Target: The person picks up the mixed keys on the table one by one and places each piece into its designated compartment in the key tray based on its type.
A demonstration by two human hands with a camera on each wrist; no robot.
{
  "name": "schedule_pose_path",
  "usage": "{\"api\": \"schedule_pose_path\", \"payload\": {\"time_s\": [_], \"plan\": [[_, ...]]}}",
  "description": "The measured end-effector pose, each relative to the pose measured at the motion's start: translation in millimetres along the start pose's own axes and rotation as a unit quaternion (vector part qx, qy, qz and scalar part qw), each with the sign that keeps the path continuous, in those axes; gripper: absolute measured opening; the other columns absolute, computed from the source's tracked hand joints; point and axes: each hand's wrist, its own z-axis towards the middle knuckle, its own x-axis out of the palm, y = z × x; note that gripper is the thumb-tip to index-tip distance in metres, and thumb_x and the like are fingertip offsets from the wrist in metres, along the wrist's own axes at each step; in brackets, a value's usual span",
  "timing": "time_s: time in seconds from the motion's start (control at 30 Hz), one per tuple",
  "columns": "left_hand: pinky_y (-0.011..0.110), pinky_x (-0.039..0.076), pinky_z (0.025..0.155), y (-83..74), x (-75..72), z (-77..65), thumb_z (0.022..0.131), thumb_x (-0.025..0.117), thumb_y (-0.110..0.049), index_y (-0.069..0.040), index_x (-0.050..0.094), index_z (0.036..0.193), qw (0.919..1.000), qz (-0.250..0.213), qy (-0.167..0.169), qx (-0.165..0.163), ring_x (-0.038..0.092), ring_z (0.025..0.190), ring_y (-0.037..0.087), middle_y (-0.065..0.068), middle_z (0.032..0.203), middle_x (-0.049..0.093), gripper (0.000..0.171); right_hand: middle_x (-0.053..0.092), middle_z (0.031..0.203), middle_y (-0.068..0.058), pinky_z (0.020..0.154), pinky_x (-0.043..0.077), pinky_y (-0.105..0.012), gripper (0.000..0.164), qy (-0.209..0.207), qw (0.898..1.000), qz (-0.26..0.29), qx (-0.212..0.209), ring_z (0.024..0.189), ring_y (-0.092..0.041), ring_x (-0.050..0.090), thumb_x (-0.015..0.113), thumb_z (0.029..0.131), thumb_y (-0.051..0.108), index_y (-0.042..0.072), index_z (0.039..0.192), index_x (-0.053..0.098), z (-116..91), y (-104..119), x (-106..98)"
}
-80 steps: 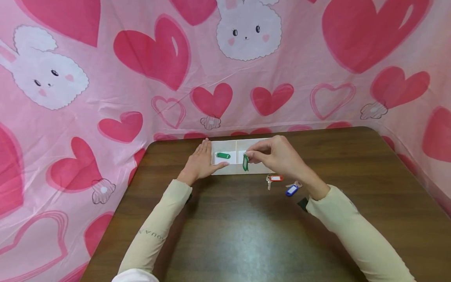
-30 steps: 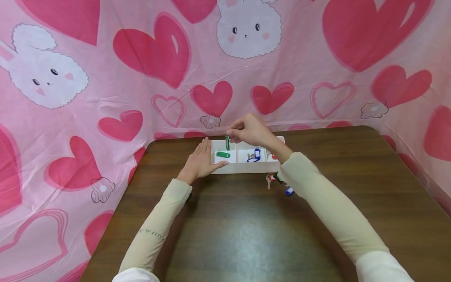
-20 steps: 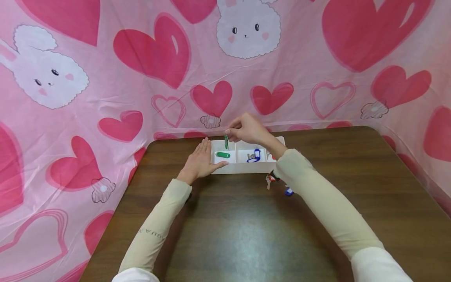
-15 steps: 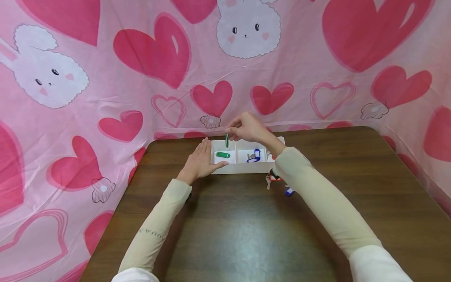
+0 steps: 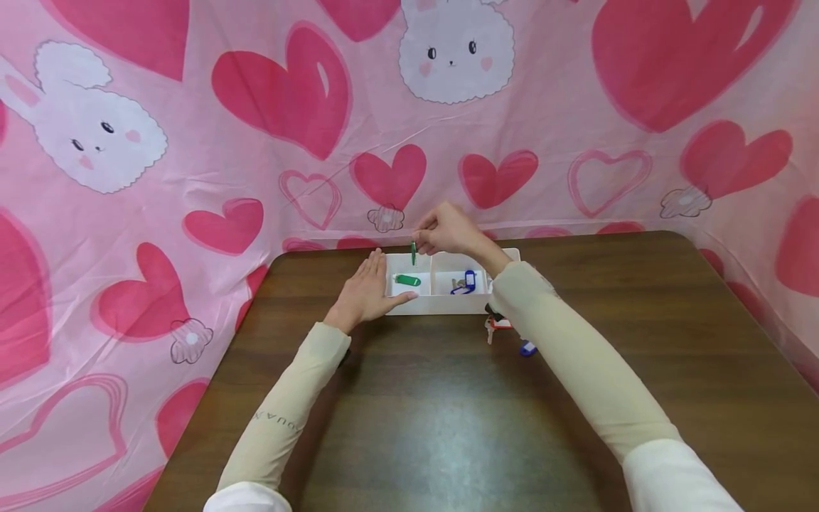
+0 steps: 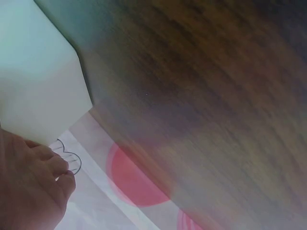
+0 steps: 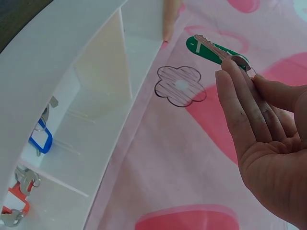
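A green key tag [image 5: 414,253] hangs from my right hand [image 5: 448,229], above the left compartment of a white divided tray [image 5: 441,306]. In the right wrist view, thumb and fingertips pinch it at its ring end, and a metal key [image 7: 211,46] lies along the tag. Another green key tag [image 5: 407,280] lies inside that left compartment. My left hand [image 5: 363,293] rests against the tray's left end, fingers straight, thumb along the front wall. Blue key tags [image 5: 470,279] with keys lie in the middle compartment; red-tagged keys [image 7: 18,194] occupy the right one.
On the brown table [image 5: 409,412], before the tray's right part, lie a red-tagged key [image 5: 490,329] and a blue key tag [image 5: 527,348], partly covered by my right sleeve. A pink cloth [image 5: 256,128] with hearts and rabbits hangs behind the table.
My right hand has carried the green key tag left and back, from over the middle compartment to above the left one, then stays nearly still. The left hand keeps its place.
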Motion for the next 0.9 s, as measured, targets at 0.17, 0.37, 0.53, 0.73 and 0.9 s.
{"api": "schedule_pose_path", "payload": {"time_s": [0.17,0.37,0.53,0.73,0.9], "plan": [[0.045,0.015,0.135,0.5,1.5,0.3,0.088,0.04,-0.09,-0.001,0.007,0.168,1.0,-0.002,-0.001,0.002,0.009,0.167,0.031,0.019,0.177,0.012,0.125,0.08,0.099,-0.019,0.077,0.067,-0.033,0.021,0.0,1.0,0.0,0.004,0.079,-0.023,0.08,0.071,0.101,0.015,-0.001,0.112,0.08,4.8,-3.8,2.8],[0.045,0.016,0.135,0.0,2.0,0.8,0.088,0.041,-0.089,0.0,0.011,0.168,0.9999,0.003,-0.01,0.006,0.011,0.167,0.032,0.019,0.177,0.014,0.123,0.08,0.098,-0.02,0.075,0.067,-0.033,0.022,0.004,1.0,0.009,0.008,0.079,-0.023,0.08,0.071,0.101,0.014,-0.003,0.111,0.079,12.1,-7.2,6.1],[0.044,0.016,0.135,-0.2,0.6,0.2,0.089,0.04,-0.089,0.0,0.011,0.167,0.9998,0.016,-0.01,0.008,0.011,0.167,0.032,0.019,0.177,0.014,0.123,0.08,0.099,-0.02,0.074,0.067,-0.032,0.021,0.01,1.0,0.011,0.009,0.086,-0.03,0.081,0.071,0.101,0.013,-0.003,0.111,0.079,16.5,-6.9,11.7],[0.044,0.017,0.135,0.7,-0.2,0.1,0.089,0.039,-0.09,0.001,0.013,0.167,0.9998,0.017,-0.008,0.008,0.011,0.167,0.032,0.02,0.177,0.015,0.123,0.08,0.098,-0.021,0.074,0.067,-0.032,0.021,0.009,1.0,0.01,0.011,0.082,-0.027,0.08,0.07,0.101,0.012,-0.004,0.11,0.08,20.5,-4.0,19.2],[0.045,0.017,0.135,1.4,0.8,1.1,0.088,0.038,-0.091,0.001,0.014,0.167,0.9998,0.015,-0.006,0.011,0.011,0.167,0.032,0.019,0.176,0.016,0.123,0.079,0.097,-0.021,0.074,0.067,-0.032,0.021,0.011,1.0,0.008,0.023,0.087,-0.031,0.08,0.07,0.101,0.012,-0.004,0.11,0.08,24.1,-4.8,23.7]]}}
